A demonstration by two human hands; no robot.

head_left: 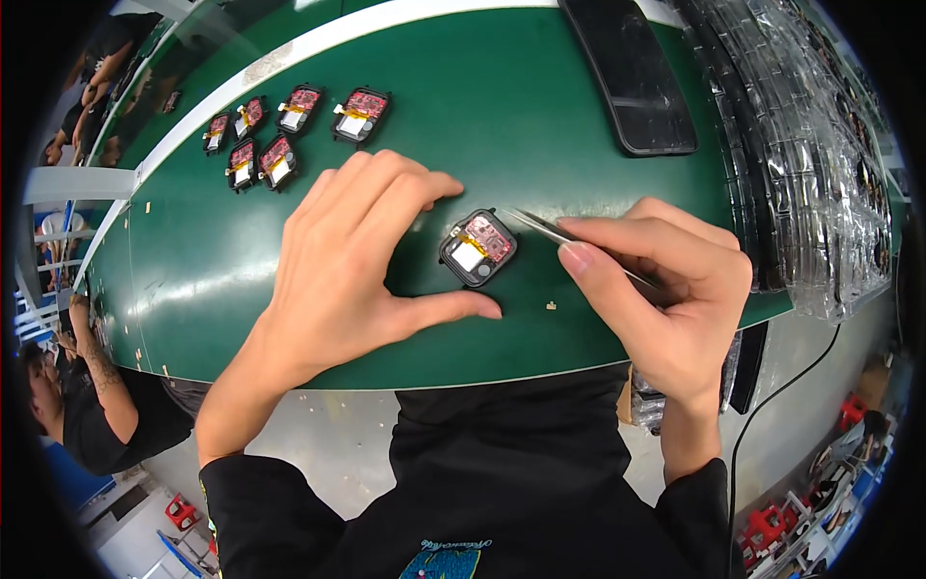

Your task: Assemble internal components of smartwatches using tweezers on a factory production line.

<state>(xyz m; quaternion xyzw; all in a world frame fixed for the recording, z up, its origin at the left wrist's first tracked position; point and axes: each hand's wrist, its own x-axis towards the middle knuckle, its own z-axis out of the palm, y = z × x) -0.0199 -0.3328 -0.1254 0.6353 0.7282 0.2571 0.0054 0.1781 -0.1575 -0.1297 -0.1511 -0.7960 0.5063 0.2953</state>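
On the green tabletop before me lies a smartwatch-like case (478, 249), black and rounded-square, with a red circuit board, a white block and a yellow flex strip inside. My left hand (352, 256) is beside its left edge, thumb and fingers spread apart, holding nothing. From the right, my right hand (666, 280) pinches a pair of metal tweezers (536, 226). The tweezers' tips are just off the case's upper right corner, apart from it. A tiny pale piece (551, 306) rests on the table below and right of the case.
Several similar open cases (362, 114) lie at the far left. A black phone-shaped slab (637, 87) sits at the far right, beside stacked trays in clear plastic (820, 164). A black cable (786, 410) hangs at the right. Another person (106, 405) sits at the left.
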